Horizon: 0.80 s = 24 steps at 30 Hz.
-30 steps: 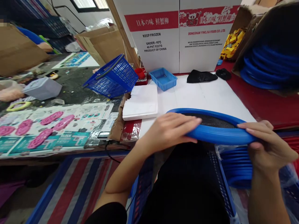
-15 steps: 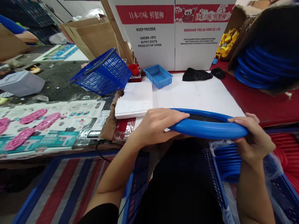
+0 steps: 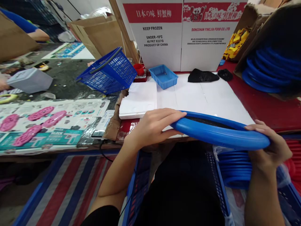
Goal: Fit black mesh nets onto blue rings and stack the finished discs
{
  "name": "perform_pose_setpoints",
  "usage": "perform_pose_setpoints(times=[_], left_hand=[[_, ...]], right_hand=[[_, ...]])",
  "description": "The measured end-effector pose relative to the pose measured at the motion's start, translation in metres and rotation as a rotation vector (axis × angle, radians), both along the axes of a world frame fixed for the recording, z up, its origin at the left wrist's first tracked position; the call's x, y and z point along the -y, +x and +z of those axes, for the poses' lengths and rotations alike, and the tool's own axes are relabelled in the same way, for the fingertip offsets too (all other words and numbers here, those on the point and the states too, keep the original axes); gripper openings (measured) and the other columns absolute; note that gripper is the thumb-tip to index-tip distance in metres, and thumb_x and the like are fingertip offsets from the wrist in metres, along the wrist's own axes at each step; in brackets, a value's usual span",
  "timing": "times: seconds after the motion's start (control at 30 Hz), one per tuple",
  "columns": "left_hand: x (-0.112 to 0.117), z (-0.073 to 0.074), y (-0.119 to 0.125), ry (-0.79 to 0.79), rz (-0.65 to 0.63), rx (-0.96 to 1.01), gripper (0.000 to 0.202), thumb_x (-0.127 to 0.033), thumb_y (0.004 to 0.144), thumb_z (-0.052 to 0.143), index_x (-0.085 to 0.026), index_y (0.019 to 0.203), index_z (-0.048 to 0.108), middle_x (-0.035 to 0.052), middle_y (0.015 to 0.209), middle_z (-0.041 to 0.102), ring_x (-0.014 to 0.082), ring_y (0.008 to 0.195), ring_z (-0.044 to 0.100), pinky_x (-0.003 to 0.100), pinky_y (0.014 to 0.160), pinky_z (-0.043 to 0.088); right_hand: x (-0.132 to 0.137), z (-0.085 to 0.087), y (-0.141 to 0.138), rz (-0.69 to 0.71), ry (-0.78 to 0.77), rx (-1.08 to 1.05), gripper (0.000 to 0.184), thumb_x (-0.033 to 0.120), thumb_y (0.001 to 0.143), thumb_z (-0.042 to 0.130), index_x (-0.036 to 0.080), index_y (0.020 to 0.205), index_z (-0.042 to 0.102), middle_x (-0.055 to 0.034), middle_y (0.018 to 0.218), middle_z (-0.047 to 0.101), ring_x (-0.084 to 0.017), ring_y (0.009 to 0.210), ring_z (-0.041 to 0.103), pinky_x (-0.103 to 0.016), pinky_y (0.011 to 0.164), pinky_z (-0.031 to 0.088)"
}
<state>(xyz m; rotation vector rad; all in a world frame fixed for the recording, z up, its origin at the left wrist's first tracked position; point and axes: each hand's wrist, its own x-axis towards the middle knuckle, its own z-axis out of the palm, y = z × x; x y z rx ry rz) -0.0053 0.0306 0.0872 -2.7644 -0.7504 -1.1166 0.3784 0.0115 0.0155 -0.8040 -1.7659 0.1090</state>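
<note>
A blue plastic ring [image 3: 218,135] is held between my two hands above the front edge of the white work surface [image 3: 211,97]. My left hand [image 3: 157,125] pinches its left end, thumb below and fingers on top. At the ring's right end, my right hand [image 3: 270,147] is wrapped round the rim, with some fingers hidden behind it. The ring slants down to the right, and its dark opening shows along the top. Ahead of it lie a small blue tray [image 3: 164,77] and a black cloth-like piece [image 3: 202,76].
More blue rings [image 3: 265,69] fill a carton at the right; others [image 3: 235,168] sit in a crate below. A blue basket [image 3: 110,72] leans beside a white foam block [image 3: 138,100]. Pink pieces [image 3: 41,113] lie at left. Another person's arm [image 3: 39,34] shows at upper left.
My right hand has moved right and slightly down, carrying the ring's right end with it, so the ring tilts more. My left hand stays nearly in place.
</note>
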Motion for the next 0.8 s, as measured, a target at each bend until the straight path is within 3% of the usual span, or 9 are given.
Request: perform_pose_setpoints(times=[0.07,0.17,0.3,0.43,0.53,0.63,0.67,0.73,0.8], left_hand=[[0.0,-0.004,-0.006,0.041,0.075,-0.006,0.045,-0.033,0.106,0.066,-0.017,0.148,0.059,0.0146,0.132,0.077,0.028,0.125,0.074,0.044,0.108,0.063],[0.015,0.0,0.011,0.12,0.14,-0.122,0.034,-0.03,0.107,0.064,-0.015,0.136,0.066,0.0133,0.126,0.079,0.0291,0.121,0.075,0.045,0.109,0.062],[0.033,0.008,0.034,0.16,0.112,-0.178,0.03,-0.028,0.105,0.067,-0.015,0.132,0.069,0.0111,0.126,0.08,0.0272,0.115,0.077,0.044,0.11,0.062],[0.019,-0.001,0.011,0.055,-0.079,-0.033,0.039,-0.029,0.104,0.068,-0.018,0.141,0.065,0.0118,0.134,0.078,0.0273,0.127,0.074,0.048,0.117,0.058],[0.005,-0.013,-0.003,0.003,-0.091,0.045,0.042,-0.026,0.102,0.07,-0.018,0.143,0.064,0.0132,0.13,0.079,0.0277,0.126,0.075,0.048,0.111,0.063],[0.007,-0.02,0.008,0.035,-0.039,0.0,0.036,-0.017,0.1,0.066,-0.017,0.136,0.067,0.0114,0.123,0.081,0.0258,0.116,0.078,0.045,0.105,0.065],[0.01,-0.021,0.016,0.041,-0.023,-0.036,0.034,-0.014,0.1,0.064,-0.017,0.134,0.068,0.0109,0.123,0.082,0.0255,0.116,0.078,0.045,0.106,0.065],[0.017,-0.023,0.032,0.045,-0.007,-0.088,0.033,-0.012,0.101,0.06,-0.017,0.133,0.068,0.0106,0.128,0.08,0.0261,0.121,0.077,0.048,0.111,0.063],[0.022,-0.025,0.04,0.04,-0.012,-0.062,0.035,-0.014,0.103,0.06,-0.016,0.137,0.066,0.0123,0.134,0.078,0.0273,0.128,0.074,0.052,0.116,0.06]], right_hand=[[-0.005,-0.003,-0.001,0.031,-0.024,-0.045,0.052,0.036,0.096,0.077,0.034,0.147,0.064,-0.0061,0.133,0.077,-0.038,0.125,0.073,-0.073,0.118,0.048],[0.006,0.013,-0.024,0.001,-0.051,0.221,0.07,0.037,0.092,0.083,0.029,0.156,0.057,-0.0128,0.155,0.065,-0.043,0.143,0.061,-0.072,0.123,0.042],[0.029,0.035,-0.049,-0.047,0.138,0.446,0.062,0.019,0.09,0.084,0.028,0.149,0.066,-0.0109,0.136,0.077,-0.036,0.119,0.076,-0.055,0.106,0.058],[0.02,0.02,-0.033,0.057,0.095,0.21,0.052,0.018,0.094,0.076,0.028,0.144,0.069,-0.0087,0.122,0.081,-0.033,0.103,0.08,-0.06,0.101,0.06],[0.007,0.009,-0.019,0.092,0.005,0.088,0.047,0.022,0.096,0.073,0.03,0.142,0.068,-0.0083,0.125,0.08,-0.035,0.114,0.078,-0.072,0.115,0.051],[0.012,0.016,-0.032,0.024,-0.062,0.3,0.054,0.024,0.097,0.075,0.028,0.149,0.061,-0.0122,0.145,0.072,-0.039,0.14,0.064,-0.077,0.128,0.032],[0.017,0.021,-0.043,0.007,-0.053,0.405,0.057,0.024,0.097,0.077,0.026,0.151,0.06,-0.0136,0.149,0.07,-0.039,0.143,0.062,-0.076,0.128,0.031],[0.028,0.03,-0.067,0.043,0.011,0.552,0.059,0.024,0.096,0.078,0.023,0.152,0.059,-0.0147,0.148,0.071,-0.036,0.136,0.067,-0.064,0.122,0.047],[0.034,0.032,-0.086,-0.004,0.12,0.57,0.055,0.022,0.096,0.079,0.021,0.148,0.063,-0.0148,0.143,0.074,-0.034,0.127,0.072,-0.053,0.109,0.058]])
